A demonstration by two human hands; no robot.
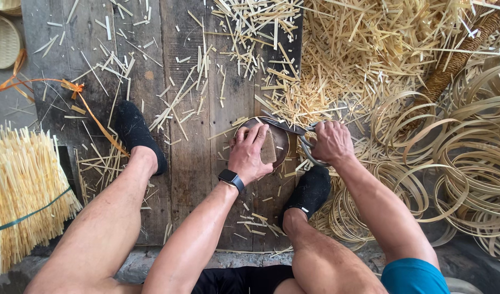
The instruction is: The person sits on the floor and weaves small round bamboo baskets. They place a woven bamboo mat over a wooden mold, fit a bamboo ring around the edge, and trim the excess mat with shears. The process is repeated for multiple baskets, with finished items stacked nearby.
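The left hand lies on a round block set on the plank floor; the right hand, just right of it, grips shears whose blades cross the block's far edge; a heap of cut strips lies beyond both hands; coiled hoops lie right of the right hand; a tied bundle of sticks lies far left; one foot rests left of the left hand, the other foot just nearer than the right.

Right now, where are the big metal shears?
In the head view, the shears are right of centre, gripped by the right hand, blades reaching over the round wooden block beside the left hand.
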